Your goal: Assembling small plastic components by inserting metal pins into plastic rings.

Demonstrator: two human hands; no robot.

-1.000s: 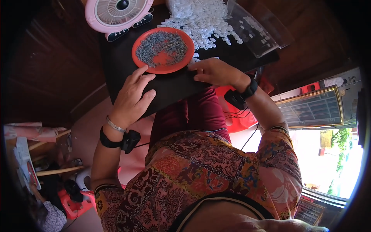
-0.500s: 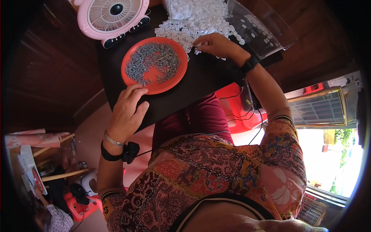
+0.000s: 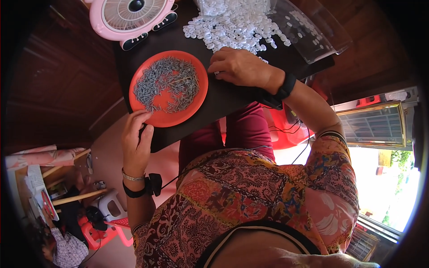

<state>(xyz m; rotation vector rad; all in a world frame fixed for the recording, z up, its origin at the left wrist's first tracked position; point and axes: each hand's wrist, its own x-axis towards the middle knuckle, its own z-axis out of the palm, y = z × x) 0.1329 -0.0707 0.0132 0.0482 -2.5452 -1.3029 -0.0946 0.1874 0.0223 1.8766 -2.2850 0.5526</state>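
Observation:
My left hand [image 3: 136, 138] is at the near left rim of an orange-red round plate [image 3: 172, 119], its fingers over the edge and the thumb close against it. On the plate lie many small grey nails or screws [image 3: 147, 87], with a thin light stick [image 3: 178, 80] among them. My right hand [image 3: 239, 67] is just beyond the plate's right rim, thumb and fingers pinched on a small white plastic piece [image 3: 216, 73], partly hidden. Behind it spreads a heap of small white oval plastic pieces [image 3: 237, 31].
A pink fan [image 3: 132, 18] stands at the back left of the dark table [image 3: 223, 100]. A clear plastic bin [image 3: 313, 42] with some white pieces lies at the back right. Red stools [image 3: 286, 134] are below. Another person [image 3: 67, 248] sits at lower left.
The plate has shifted toward me and to the left, my left hand moving along with it. My right hand has come from the white heap toward the plate with a white piece.

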